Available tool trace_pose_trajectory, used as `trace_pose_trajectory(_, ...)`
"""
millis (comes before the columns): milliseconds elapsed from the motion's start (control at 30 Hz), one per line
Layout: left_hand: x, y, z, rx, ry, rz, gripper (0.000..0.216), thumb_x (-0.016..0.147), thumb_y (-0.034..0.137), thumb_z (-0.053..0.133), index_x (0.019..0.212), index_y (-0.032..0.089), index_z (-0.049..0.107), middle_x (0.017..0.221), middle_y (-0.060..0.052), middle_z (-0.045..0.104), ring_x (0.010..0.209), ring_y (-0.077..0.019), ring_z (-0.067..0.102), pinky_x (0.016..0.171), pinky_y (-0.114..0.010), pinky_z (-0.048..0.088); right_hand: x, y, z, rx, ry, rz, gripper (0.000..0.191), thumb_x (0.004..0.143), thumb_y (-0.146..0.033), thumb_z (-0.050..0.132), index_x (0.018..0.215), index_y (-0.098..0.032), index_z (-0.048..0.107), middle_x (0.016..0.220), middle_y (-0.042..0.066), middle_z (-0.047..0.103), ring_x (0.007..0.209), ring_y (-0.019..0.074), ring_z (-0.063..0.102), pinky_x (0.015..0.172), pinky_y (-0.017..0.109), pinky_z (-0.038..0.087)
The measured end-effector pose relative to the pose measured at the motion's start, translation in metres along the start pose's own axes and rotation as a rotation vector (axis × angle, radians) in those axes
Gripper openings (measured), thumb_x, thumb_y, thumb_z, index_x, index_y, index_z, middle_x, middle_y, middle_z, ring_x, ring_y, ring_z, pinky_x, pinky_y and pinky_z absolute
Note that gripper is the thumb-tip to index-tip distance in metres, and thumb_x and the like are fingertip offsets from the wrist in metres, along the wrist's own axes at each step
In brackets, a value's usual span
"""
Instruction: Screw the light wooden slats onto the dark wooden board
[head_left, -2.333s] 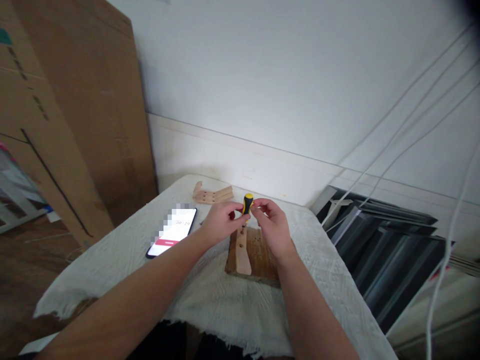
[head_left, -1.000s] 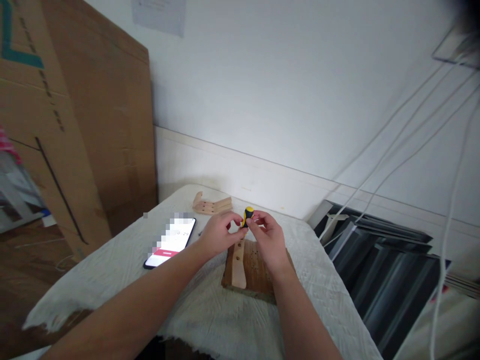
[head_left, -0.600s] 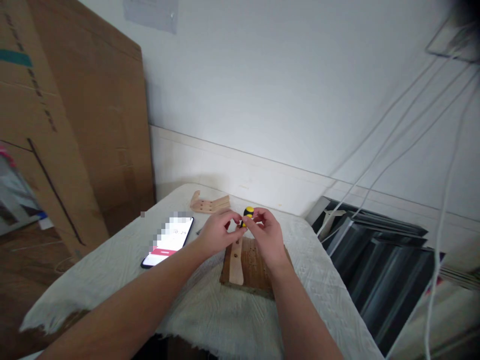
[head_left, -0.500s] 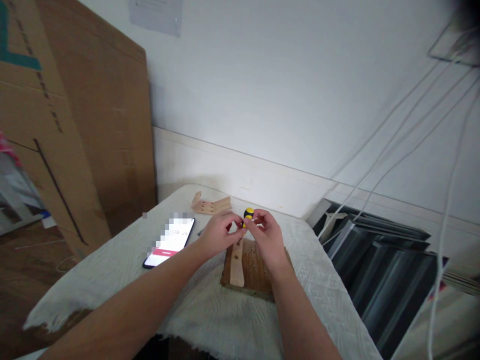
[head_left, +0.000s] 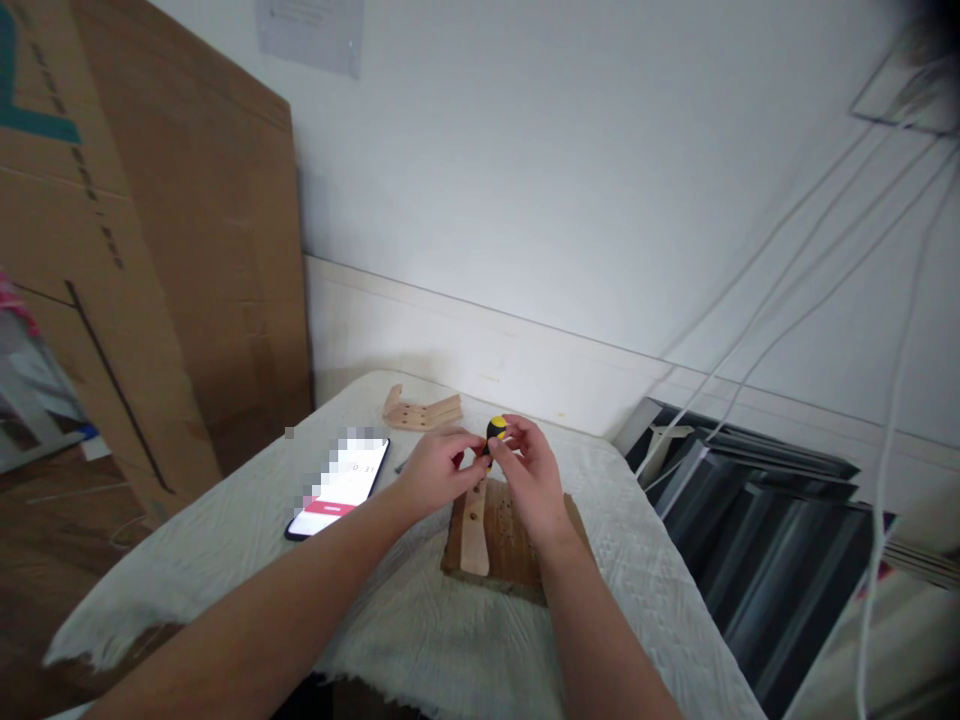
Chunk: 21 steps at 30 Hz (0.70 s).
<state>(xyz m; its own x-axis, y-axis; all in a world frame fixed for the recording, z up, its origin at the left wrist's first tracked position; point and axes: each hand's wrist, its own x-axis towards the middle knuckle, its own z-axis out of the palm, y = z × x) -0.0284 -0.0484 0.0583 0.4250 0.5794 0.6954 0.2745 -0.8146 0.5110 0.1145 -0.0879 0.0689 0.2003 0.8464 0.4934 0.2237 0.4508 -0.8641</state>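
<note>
The right hand [head_left: 534,470] has the screwdriver [head_left: 496,428] in its grip — thumb and fingers closed on the black-and-yellow handle; the tool stands nearly upright over the far part of the block [head_left: 514,540]; its tip is hidden. The left hand [head_left: 442,468] is at the lower end of the handle, thumb and forefinger close together; whether that grip is pinching the tool or something under it, I cannot tell. A pale strip [head_left: 474,540] with holes lies along the left side of the block, its far end beneath the hands; small holes dot the block's bare wood. The worktop [head_left: 420,640] is draped in white cloth; left of the block lies a lit phone [head_left: 341,490] — partly pixelated; beyond the left hand, near the wall [head_left: 525,200], sit pale wooden pieces [head_left: 424,414], also with holes.
</note>
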Motion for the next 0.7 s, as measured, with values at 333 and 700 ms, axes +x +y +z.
trace_pose_trajectory(333, 0.0001, -0.0057, 0.0041, 0.029, 0.05, 0.014, 0.009, 0.08, 0.021, 0.061, 0.084, 0.014, 0.066, 0.065, 0.0, 0.058, 0.055, -0.0087, 0.047, 0.052, -0.02, 0.034, 0.0015, -0.0005, -0.0017, -0.022, 0.001, 0.015, 0.027, 0.073, -0.038, 0.067, 0.094, -0.022, 0.059, 0.089, 0.001, 0.058, 0.071, 0.0153, 0.055, 0.059, 0.028, 0.046)
trace_pose_trajectory(700, 0.0005, 0.0002, 0.001, 0.05, 0.095, -0.039, 0.014, 0.074, 0.024, 0.066, 0.084, 0.016, 0.06, 0.077, -0.001, 0.063, 0.061, -0.0106, 0.049, 0.056, -0.022, 0.037, 0.0021, -0.0014, -0.003, -0.052, -0.003, 0.029, 0.02, 0.075, -0.036, 0.065, 0.087, -0.021, 0.058, 0.085, 0.001, 0.06, 0.071, 0.0157, 0.056, 0.062, 0.029, 0.045)
